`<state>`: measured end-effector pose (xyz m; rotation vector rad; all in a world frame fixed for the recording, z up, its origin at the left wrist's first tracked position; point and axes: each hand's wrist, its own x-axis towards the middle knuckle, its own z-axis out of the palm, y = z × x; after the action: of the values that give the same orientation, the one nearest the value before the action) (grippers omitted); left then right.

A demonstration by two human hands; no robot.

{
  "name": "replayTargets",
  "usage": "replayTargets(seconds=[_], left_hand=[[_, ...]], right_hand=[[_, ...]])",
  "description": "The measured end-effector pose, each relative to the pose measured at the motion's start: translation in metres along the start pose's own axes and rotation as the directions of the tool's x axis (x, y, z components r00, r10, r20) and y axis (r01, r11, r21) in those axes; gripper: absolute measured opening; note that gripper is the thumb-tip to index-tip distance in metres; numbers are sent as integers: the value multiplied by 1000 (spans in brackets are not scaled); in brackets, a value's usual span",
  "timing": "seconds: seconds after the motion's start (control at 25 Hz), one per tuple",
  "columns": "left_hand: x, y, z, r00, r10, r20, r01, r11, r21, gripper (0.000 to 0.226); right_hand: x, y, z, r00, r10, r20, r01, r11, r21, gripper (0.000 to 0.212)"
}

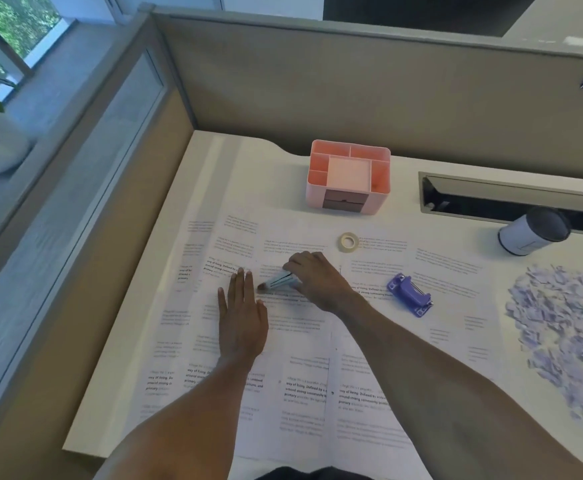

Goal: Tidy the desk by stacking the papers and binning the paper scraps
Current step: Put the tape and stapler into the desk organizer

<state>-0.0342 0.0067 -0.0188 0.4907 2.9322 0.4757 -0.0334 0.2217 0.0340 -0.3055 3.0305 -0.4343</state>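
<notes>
Several printed paper sheets (293, 362) lie spread and overlapping across the white desk (262, 174). My left hand (243, 313) rests flat on the sheets, fingers together and pointing away from me. Just to its right, my right hand (314, 277) closes its fingers on a small pale blue stapler (278, 281) lying on the papers. A wide patch of purple paper scraps (560, 334) covers the desk at the right. A small grey bin (534, 235) lies tipped on its side at the back right, its opening facing right.
A pink desk organiser (348, 178) stands at the back centre. A tape roll (348, 242) and a purple hole punch (409, 294) lie on the sheets. A cable slot (511, 199) is cut into the desk at the back right. Partition walls (352, 81) close the back and left.
</notes>
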Motion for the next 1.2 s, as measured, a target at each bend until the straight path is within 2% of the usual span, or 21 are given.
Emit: replayTargets(seconds=[0.16, 0.36, 0.48, 0.56, 0.76, 0.92, 1.08, 1.2], left_hand=[[23, 28, 6, 998, 63, 18, -62, 997, -40, 62], [39, 46, 29, 986, 165, 39, -164, 986, -30, 65], [41, 41, 42, 982, 183, 35, -183, 983, -22, 65], [40, 41, 46, 981, 192, 21, -191, 981, -8, 65], [37, 44, 45, 980, 196, -31, -196, 981, -5, 62], [37, 43, 46, 981, 192, -32, -193, 981, -13, 61], [37, 43, 47, 983, 182, -20, -182, 983, 4, 60], [37, 44, 47, 985, 171, -11, -171, 985, 12, 60]], right_hand=[[-7, 29, -39, 977, 158, -146, -137, 980, 146, 36], [-8, 77, -97, 879, 340, -334, -276, 934, 225, 38], [4, 100, -125, 830, 395, -393, -288, 908, 304, 42], [17, 109, -133, 824, 383, -418, -277, 915, 292, 41], [60, 112, -133, 839, 354, -413, -242, 923, 300, 37], [89, 110, -117, 873, 343, -345, -250, 925, 287, 37], [110, 113, -102, 881, 394, -263, -327, 907, 265, 42], [122, 119, -96, 884, 417, -211, -384, 905, 182, 45]])
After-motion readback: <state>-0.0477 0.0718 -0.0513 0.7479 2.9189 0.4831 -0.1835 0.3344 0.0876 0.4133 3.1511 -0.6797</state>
